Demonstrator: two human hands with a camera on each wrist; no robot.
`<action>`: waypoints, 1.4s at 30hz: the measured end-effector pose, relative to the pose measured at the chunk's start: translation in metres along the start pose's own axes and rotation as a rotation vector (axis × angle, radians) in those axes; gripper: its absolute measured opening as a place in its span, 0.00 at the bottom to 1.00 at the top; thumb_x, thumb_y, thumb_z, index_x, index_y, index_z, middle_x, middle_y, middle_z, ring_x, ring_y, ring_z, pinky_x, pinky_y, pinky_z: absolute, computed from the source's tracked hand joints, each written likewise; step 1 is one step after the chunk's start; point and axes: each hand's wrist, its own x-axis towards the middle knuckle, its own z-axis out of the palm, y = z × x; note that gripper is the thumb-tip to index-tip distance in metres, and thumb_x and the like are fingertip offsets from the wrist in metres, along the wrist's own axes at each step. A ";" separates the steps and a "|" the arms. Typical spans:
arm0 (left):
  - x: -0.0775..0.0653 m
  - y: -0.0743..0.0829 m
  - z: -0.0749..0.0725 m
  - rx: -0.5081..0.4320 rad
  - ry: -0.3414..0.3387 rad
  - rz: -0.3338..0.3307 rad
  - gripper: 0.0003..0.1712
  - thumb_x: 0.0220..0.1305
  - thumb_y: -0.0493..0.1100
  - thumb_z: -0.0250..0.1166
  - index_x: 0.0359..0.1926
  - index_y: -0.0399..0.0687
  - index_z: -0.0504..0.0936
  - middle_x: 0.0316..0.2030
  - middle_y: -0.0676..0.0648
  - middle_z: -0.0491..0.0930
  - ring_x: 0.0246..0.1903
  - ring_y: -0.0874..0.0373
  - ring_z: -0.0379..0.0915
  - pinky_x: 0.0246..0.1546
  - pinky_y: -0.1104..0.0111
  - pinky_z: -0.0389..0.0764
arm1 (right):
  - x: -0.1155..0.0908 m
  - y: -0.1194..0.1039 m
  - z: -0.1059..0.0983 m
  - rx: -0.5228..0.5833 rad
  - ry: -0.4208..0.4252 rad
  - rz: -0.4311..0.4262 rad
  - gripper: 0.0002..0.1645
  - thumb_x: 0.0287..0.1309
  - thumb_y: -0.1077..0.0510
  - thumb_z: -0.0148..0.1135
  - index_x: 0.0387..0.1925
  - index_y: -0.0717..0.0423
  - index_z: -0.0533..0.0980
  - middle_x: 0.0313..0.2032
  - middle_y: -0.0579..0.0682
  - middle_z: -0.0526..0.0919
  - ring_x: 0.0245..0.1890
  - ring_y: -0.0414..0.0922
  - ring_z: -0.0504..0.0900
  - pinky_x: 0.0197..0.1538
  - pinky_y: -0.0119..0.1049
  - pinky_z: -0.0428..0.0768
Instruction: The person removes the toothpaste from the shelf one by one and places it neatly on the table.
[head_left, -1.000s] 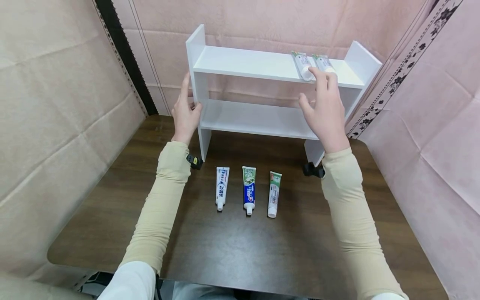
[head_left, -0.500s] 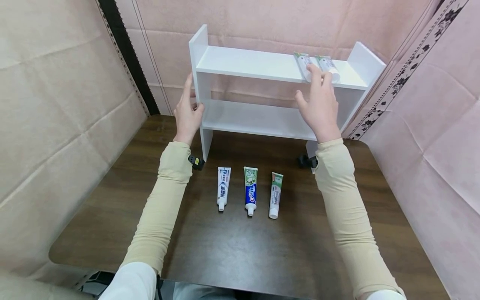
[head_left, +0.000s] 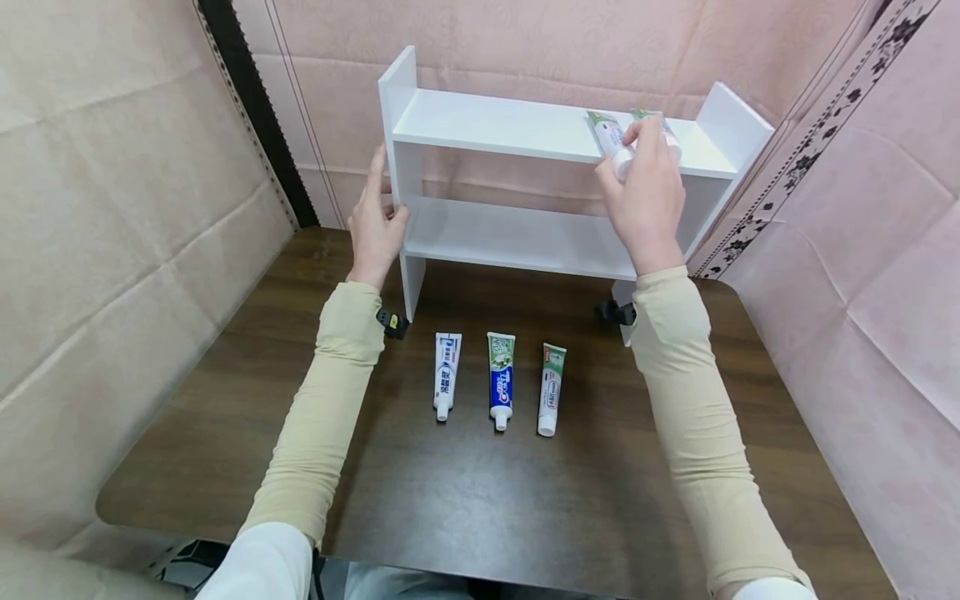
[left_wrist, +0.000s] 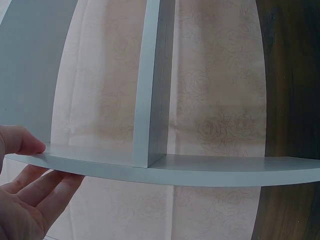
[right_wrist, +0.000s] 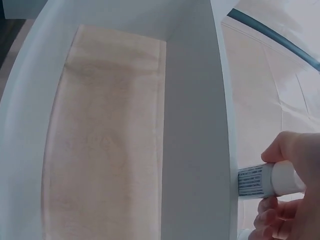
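Note:
A white two-tier shelf (head_left: 495, 125) stands at the back of the table. My left hand (head_left: 375, 233) grips its left side panel (left_wrist: 100, 165), thumb on one face and fingers on the other. Over the right end of the top board, my right hand (head_left: 648, 196) pinches a toothpaste tube (head_left: 609, 133) near its white cap. In the right wrist view, thumb and fingers lie on either side of that white cap (right_wrist: 286, 178). Just right of it, a second toothpaste tube (head_left: 643, 113) lies on the same board, partly hidden by my hand.
Three toothpaste tubes lie in a row on the brown table (head_left: 480, 492): a white and blue tube (head_left: 447, 371), a green and blue tube (head_left: 501, 379) and a green and white tube (head_left: 551, 390). Pale cloth walls (head_left: 555, 42) enclose the table's back and sides.
My right hand has moved from above the two top-shelf tubes onto the left one, its fingers closing around the cap end. The left hand stays at the side panel.

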 end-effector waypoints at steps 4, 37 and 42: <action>0.000 0.000 0.000 0.000 -0.001 -0.002 0.46 0.64 0.33 0.55 0.73 0.81 0.51 0.53 0.43 0.79 0.53 0.50 0.79 0.52 0.55 0.81 | 0.000 0.002 0.000 -0.004 -0.024 0.002 0.24 0.60 0.53 0.48 0.56 0.56 0.65 0.58 0.57 0.76 0.50 0.60 0.77 0.50 0.56 0.74; -0.003 0.000 0.000 0.006 -0.009 -0.021 0.47 0.64 0.33 0.55 0.72 0.83 0.50 0.54 0.42 0.79 0.53 0.50 0.78 0.53 0.56 0.81 | -0.034 0.012 -0.009 -0.025 0.014 -0.140 0.20 0.61 0.54 0.46 0.50 0.61 0.68 0.43 0.67 0.83 0.30 0.62 0.77 0.31 0.52 0.70; -0.003 0.001 -0.001 0.014 -0.010 -0.020 0.47 0.64 0.34 0.55 0.72 0.84 0.50 0.53 0.42 0.79 0.53 0.50 0.79 0.52 0.55 0.81 | -0.044 0.014 -0.011 -0.016 0.021 -0.147 0.20 0.60 0.54 0.46 0.51 0.61 0.68 0.43 0.67 0.83 0.30 0.62 0.78 0.30 0.51 0.70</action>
